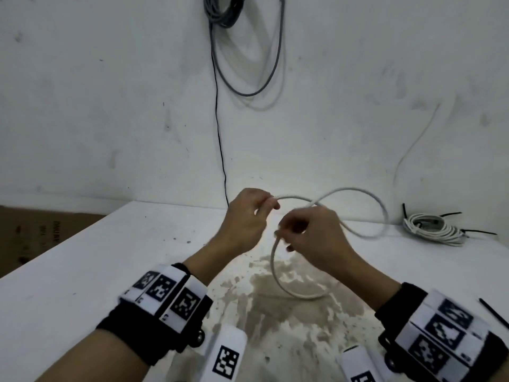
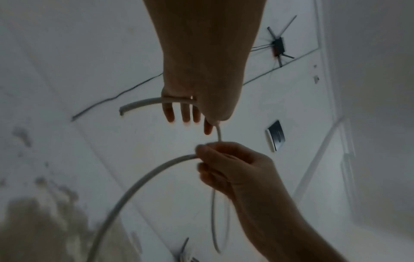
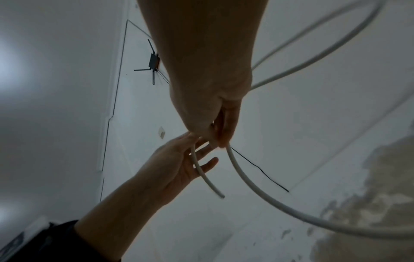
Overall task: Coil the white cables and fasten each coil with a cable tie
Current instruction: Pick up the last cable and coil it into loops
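Both hands hold one white cable (image 1: 272, 260) above the white table (image 1: 110, 257). My left hand (image 1: 271, 205) pinches the cable near its free end, between thumb and fingers; the short end (image 2: 134, 105) sticks out past the fingers. Just to the right, my right hand (image 1: 286, 238) grips the cable with curled fingers. From there one loop hangs down to the table and another loop (image 1: 381, 209) swings out to the right. In the right wrist view the cable (image 3: 246, 182) curves away below the right hand (image 3: 220, 134).
A finished white coil (image 1: 429, 228) with black cable ties lies at the table's back right. A loose black cable tie (image 1: 493, 312) lies at the right edge. Grey cables (image 1: 228, 12) hang on the wall. A cardboard box (image 1: 41, 230) stands left of the table.
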The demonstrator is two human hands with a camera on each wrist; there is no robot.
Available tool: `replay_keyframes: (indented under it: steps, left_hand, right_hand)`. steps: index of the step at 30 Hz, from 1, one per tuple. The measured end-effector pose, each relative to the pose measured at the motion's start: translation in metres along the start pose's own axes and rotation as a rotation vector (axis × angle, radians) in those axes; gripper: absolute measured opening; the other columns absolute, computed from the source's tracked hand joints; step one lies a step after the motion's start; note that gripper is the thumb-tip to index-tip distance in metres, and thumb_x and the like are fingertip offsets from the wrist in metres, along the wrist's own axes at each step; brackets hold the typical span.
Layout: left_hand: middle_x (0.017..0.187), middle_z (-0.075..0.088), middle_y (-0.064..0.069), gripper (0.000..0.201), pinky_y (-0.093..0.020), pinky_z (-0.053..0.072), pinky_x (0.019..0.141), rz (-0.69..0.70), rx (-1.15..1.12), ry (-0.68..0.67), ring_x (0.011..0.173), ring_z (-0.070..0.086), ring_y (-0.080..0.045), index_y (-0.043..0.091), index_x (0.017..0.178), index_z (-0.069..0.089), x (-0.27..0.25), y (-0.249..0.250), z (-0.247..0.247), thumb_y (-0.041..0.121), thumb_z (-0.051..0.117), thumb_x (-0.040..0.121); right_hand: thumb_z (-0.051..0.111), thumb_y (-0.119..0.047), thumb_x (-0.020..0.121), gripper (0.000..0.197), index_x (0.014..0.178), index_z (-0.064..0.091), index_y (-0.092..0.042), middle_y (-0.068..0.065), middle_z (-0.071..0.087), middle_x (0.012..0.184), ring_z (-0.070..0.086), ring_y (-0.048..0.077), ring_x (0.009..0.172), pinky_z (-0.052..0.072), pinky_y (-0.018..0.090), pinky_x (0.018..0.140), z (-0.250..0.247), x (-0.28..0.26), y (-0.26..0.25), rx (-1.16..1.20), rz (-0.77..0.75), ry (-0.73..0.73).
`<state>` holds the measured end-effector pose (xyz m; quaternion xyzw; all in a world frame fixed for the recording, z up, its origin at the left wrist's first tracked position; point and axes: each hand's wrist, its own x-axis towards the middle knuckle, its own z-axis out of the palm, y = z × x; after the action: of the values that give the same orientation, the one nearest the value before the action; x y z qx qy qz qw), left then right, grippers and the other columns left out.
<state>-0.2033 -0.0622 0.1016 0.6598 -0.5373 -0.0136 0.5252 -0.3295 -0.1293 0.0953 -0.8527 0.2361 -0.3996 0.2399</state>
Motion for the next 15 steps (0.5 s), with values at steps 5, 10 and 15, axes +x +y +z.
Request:
replay_keyframes:
  steps: [5, 10, 15]
  left_hand:
    - [0.067, 0.059, 0.004, 0.027, -0.01, 0.034, 0.05, 0.075, -0.004, -0.055, 0.049, 0.043, -0.003, 0.015, 0.091, 0.065, 0.012, 0.003, -0.018, 0.024, 0.042, 0.099]
    - [0.06, 0.055, 0.008, 0.029, -0.021, 0.031, 0.052, -0.013, -0.298, 0.075, 0.05, 0.039, -0.003, 0.019, 0.084, 0.065, 0.022, 0.0, -0.026, 0.024, 0.041, 0.099]
    - [0.054, 0.049, 0.01, 0.03, -0.014, 0.028, 0.043, 0.051, -0.58, 0.196, 0.048, 0.032, -0.005, 0.017, 0.083, 0.063, 0.031, 0.009, -0.045, 0.02, 0.039, 0.1]
  right_hand:
    - [0.066, -0.02, 0.084, 0.055, 0.133, 0.041, -0.018, 0.009, 0.06, 0.076, 0.059, 0.025, 0.073, 0.048, 0.034, 0.074, -0.012, 0.028, 0.006, -0.136, 0.024, 0.225]
    - [0.059, -0.012, 0.087, 0.017, 0.099, 0.069, -0.008, 0.003, 0.061, 0.074, 0.057, 0.024, 0.072, 0.041, 0.025, 0.067, -0.01, 0.045, 0.013, -0.376, -0.017, -0.079]
    - [0.06, -0.003, 0.08, 0.009, 0.082, 0.067, 0.001, 0.014, 0.067, 0.075, 0.06, 0.031, 0.076, 0.048, 0.034, 0.068, -0.023, 0.069, 0.026, -0.398, -0.007, 0.047]
